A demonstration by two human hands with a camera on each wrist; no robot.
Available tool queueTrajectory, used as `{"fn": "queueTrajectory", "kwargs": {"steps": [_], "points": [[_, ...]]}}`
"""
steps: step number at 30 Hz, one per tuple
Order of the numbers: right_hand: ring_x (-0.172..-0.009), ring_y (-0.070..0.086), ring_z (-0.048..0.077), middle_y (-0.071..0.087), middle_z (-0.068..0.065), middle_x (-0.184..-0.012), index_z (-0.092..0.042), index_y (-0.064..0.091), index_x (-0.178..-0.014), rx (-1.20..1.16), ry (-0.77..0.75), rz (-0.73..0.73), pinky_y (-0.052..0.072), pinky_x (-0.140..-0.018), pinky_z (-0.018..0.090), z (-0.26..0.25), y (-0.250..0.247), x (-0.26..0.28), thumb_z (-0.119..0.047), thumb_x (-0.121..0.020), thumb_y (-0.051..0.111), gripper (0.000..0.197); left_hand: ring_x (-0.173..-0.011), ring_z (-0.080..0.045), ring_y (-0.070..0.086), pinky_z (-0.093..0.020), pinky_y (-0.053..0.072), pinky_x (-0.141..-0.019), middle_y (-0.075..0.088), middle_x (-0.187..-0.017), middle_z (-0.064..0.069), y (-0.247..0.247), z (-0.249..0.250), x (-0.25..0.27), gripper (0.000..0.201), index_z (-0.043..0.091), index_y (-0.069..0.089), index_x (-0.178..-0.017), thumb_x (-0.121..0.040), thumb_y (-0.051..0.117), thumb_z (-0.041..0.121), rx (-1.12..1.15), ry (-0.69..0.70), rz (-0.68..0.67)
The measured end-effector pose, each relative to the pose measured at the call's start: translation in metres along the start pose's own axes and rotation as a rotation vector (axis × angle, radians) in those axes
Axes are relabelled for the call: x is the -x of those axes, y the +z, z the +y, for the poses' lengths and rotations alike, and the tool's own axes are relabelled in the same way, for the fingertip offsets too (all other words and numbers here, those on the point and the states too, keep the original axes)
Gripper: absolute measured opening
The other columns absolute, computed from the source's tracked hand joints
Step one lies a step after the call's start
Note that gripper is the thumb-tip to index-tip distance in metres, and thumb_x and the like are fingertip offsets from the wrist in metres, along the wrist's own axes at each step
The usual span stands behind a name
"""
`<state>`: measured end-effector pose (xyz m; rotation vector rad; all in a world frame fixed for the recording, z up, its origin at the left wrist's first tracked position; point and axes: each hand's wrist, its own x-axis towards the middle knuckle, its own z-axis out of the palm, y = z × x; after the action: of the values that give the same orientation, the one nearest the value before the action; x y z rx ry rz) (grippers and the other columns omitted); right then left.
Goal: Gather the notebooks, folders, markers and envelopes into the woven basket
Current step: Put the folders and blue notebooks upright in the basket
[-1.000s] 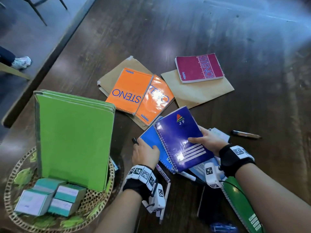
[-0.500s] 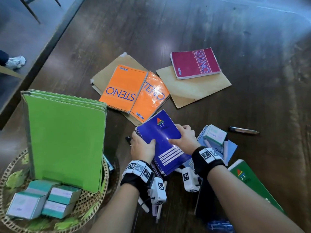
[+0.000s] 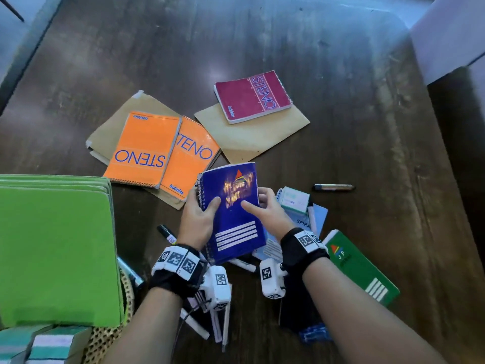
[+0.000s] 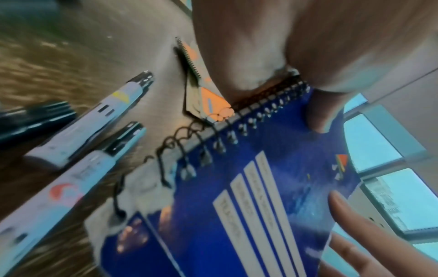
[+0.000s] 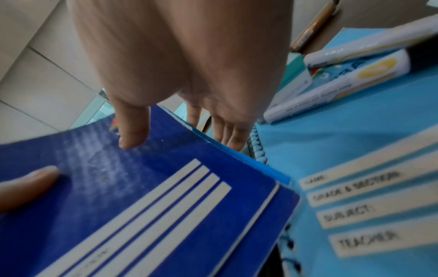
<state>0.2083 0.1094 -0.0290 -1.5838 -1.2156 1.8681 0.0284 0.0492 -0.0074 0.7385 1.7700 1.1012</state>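
A dark blue spiral notebook [image 3: 231, 211] is tilted up off the table between both hands. My left hand [image 3: 199, 216] grips its spiral edge, thumb on the cover [image 4: 322, 112]. My right hand [image 3: 265, 211] pinches the opposite edge, thumb on top [image 5: 132, 127] and fingers [image 5: 227, 135] beneath. A lighter blue edge [image 5: 237, 159] shows under the cover. Green folders [image 3: 55, 253] stand in the woven basket [image 3: 128, 287] at the left. Orange steno notebooks [image 3: 143, 151], a red one [image 3: 252, 97] and brown envelopes [image 3: 252, 137] lie farther back.
A light blue notebook [image 5: 355, 187], a small box [image 3: 294, 199] and markers [image 5: 331, 90] lie right of the hands. A green notebook [image 3: 359, 266] is at the near right, a lone marker [image 3: 333, 187] beyond it. More markers [image 4: 94, 116] lie under my left wrist.
The blue notebook has swung from lying slantwise on the pile to lifted and tilted up between both hands. My left hand has moved onto its spiral edge.
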Motion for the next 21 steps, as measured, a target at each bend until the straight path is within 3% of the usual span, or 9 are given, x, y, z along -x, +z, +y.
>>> {"fn": "queueTrajectory", "kwargs": {"steps": [3,6,8,10,13,15,17,19,21], "points": [[-0.106,0.071,0.025,0.067,0.011,-0.125,-0.020,0.042,-0.138,-0.185,-0.031,-0.017,0.061,-0.085,0.043,-0.011,-0.015,0.008,-0.021,-0.085,0.079,0.064,-0.099,-0.022,0.071,-0.041,0.060,-0.078,0.069,-0.115,-0.003,0.006,0.028,0.002,0.031,0.018,0.052,-0.123,-0.095,0.064,0.020,0.126,0.057,-0.154],[-0.110,0.069,0.030,0.070,0.015,-0.125,-0.010,0.054,-0.132,-0.316,-0.058,-0.048,0.059,-0.090,0.039,-0.018,-0.035,0.017,-0.013,-0.092,0.069,0.043,-0.098,-0.026,0.071,-0.043,0.061,-0.076,0.070,-0.114,-0.008,0.020,0.053,-0.003,0.034,0.012,0.052,-0.122,-0.092,0.068,0.018,0.228,0.085,-0.289],[-0.109,0.069,0.030,0.070,0.015,-0.125,-0.009,0.057,-0.130,-0.425,-0.066,-0.074,0.059,-0.090,0.040,-0.020,-0.050,0.026,-0.014,-0.096,0.062,0.035,-0.100,-0.027,0.071,-0.048,0.060,-0.080,0.071,-0.114,-0.006,0.032,0.063,-0.010,0.036,0.017,0.055,-0.119,-0.089,0.072,0.029,0.180,0.133,-0.335],[-0.107,0.070,0.031,0.069,0.017,-0.126,-0.010,0.053,-0.134,-0.542,-0.059,-0.087,0.059,-0.089,0.045,-0.020,-0.064,0.033,-0.017,-0.095,0.061,0.041,-0.100,-0.027,0.071,-0.049,0.058,-0.082,0.071,-0.113,-0.003,0.045,0.070,-0.014,0.039,0.023,0.058,-0.120,-0.088,0.069,0.044,0.126,0.168,-0.364],[-0.105,0.070,0.034,0.067,0.021,-0.127,-0.006,0.047,-0.141,-0.646,-0.040,-0.028,0.060,-0.085,0.047,-0.016,-0.078,0.035,-0.018,-0.094,0.061,0.050,-0.095,-0.029,0.071,-0.047,0.057,-0.082,0.073,-0.105,-0.004,0.059,0.067,-0.018,0.045,0.028,0.066,-0.114,-0.094,0.047,0.064,0.144,0.093,-0.334],[-0.107,0.069,0.037,0.066,0.021,-0.129,-0.006,0.046,-0.142,-0.697,-0.041,0.029,0.059,-0.085,0.050,-0.016,-0.090,0.038,-0.019,-0.095,0.061,0.051,-0.091,-0.026,0.070,-0.040,0.054,-0.080,0.074,-0.098,-0.007,0.071,0.055,-0.022,0.052,0.021,0.070,-0.108,-0.099,0.035,0.059,0.154,-0.027,-0.207],[-0.108,0.069,0.037,0.066,0.020,-0.130,-0.011,0.051,-0.138,-0.727,-0.058,0.085,0.059,-0.085,0.053,-0.016,-0.106,0.043,-0.020,-0.099,0.057,0.041,-0.086,-0.024,0.068,-0.034,0.051,-0.074,0.072,-0.090,-0.006,0.086,0.033,-0.023,0.032,0.011,0.067,-0.102,-0.101,0.044,0.033,-0.007,-0.031,-0.105],[-0.108,0.070,0.036,0.066,0.019,-0.130,-0.013,0.054,-0.137,-0.739,-0.079,0.161,0.058,-0.089,0.054,-0.014,-0.127,0.048,-0.021,-0.102,0.052,0.036,-0.098,-0.020,0.064,-0.034,0.051,-0.084,0.067,-0.105,-0.001,0.102,0.010,-0.021,0.016,0.016,0.064,-0.108,-0.095,0.055,0.020,-0.358,0.130,-0.167],[-0.110,0.069,0.036,0.066,0.018,-0.130,-0.012,0.052,-0.140,-0.715,-0.083,0.235,0.057,-0.091,0.055,-0.010,-0.148,0.054,-0.025,-0.103,0.052,0.040,-0.121,-0.017,0.048,-0.034,0.042,-0.103,0.052,-0.134,0.000,0.121,-0.009,-0.020,0.040,0.022,0.056,-0.130,-0.090,0.064,0.024,-0.647,0.347,-0.338]]}}
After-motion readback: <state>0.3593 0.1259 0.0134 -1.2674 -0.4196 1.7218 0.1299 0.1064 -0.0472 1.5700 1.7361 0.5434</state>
